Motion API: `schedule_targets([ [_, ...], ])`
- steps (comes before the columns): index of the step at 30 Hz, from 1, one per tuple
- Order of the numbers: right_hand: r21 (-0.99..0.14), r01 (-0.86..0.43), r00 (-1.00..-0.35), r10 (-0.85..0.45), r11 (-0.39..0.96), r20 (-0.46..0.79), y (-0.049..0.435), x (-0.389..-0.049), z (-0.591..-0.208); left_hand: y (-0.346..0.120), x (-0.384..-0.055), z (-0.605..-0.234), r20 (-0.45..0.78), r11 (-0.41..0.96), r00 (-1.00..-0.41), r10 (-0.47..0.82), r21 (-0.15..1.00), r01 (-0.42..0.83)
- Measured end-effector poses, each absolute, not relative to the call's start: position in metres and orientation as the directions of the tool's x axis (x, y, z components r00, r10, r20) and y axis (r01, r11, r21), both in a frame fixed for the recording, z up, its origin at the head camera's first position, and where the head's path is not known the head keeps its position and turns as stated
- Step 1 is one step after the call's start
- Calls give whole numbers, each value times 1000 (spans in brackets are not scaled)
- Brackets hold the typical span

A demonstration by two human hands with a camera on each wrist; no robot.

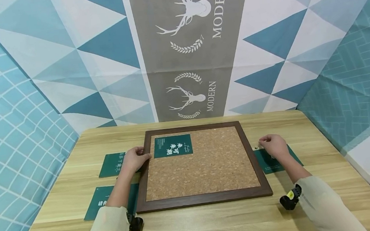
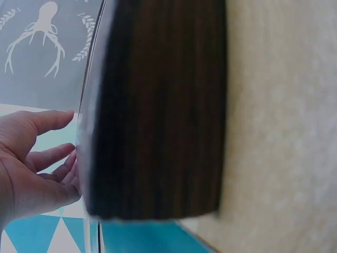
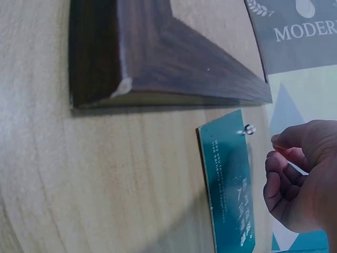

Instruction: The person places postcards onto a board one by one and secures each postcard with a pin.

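A cork board (image 1: 206,161) in a dark brown wooden frame (image 1: 206,199) lies on the table, with a green card (image 1: 172,145) with white lettering at its upper left. My left hand (image 1: 135,159) rests at the left side of the frame, fingers loosely bent and thumb over its edge. Beyond the right side my right hand (image 1: 273,145) is above another green card (image 1: 270,164). In the right wrist view, its thumb and index fingertip nearly meet, and I cannot tell whether anything small is between them. A small shiny pin (image 3: 249,129) is beside that card's edge.
Two more green cards lie left of the board, an upper one (image 1: 111,165) and a lower one (image 1: 94,204), partly covered by the left hand and forearm. The wooden table (image 1: 209,226) meets a patterned backdrop (image 1: 186,56) behind. Each wrist wears a small black camera (image 1: 290,199).
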State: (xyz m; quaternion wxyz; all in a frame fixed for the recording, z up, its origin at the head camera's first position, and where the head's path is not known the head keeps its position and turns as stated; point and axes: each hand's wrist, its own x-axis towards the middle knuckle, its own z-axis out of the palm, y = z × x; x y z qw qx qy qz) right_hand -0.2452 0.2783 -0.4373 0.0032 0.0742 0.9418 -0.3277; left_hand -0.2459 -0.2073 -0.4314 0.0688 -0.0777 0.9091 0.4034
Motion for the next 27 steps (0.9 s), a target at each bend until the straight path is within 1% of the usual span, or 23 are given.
schedule_targets([
  [13, -614, 101, -992, 129, 783, 3, 268, -244, -428, -207, -243, -427, -112, 655, -989, -96, 741, -147],
  [27, -622, 77, -994, 107, 780, 10, 259, -245, -423, -198, -243, -427, -25, 640, -998, -64, 766, -60],
])
